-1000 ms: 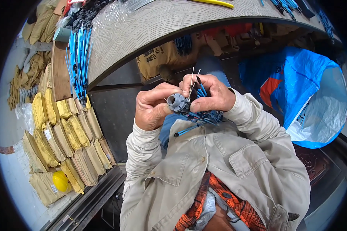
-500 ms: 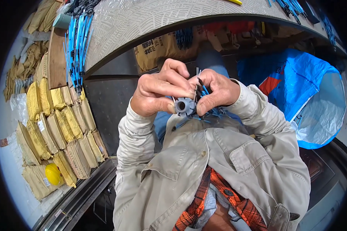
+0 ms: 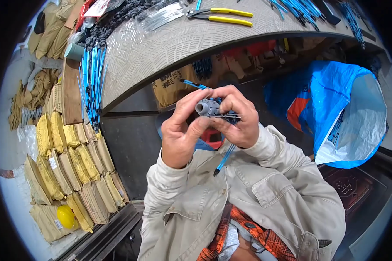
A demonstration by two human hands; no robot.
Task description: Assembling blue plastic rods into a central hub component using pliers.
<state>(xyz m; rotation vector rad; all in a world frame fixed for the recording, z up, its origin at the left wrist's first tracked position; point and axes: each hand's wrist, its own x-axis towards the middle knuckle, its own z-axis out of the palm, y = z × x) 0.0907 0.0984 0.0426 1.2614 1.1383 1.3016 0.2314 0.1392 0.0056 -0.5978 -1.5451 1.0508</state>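
Note:
My left hand (image 3: 183, 130) and my right hand (image 3: 237, 117) are raised together in front of my chest. Between their fingertips sits a small grey plastic tube-shaped part (image 3: 207, 107). Thin blue cable ties (image 3: 225, 157) run through the right hand's grip and hang down below it, with one blue end sticking out at the upper left. Both hands pinch the grey part, the left thumb pressing from below.
A grey patterned workbench (image 3: 161, 43) curves across the top, with yellow-handled pliers (image 3: 224, 15), bundles of blue ties (image 3: 91, 78) and black parts. A large blue bag (image 3: 344, 113) stands open at right. Stacked tan and yellow sacks (image 3: 69, 161) and a yellow helmet (image 3: 65, 216) lie at left.
Both hands have kept hold of the grey part and shifted it slightly. The bundle of blue ties below the hands now shows as a thin strand hanging down.

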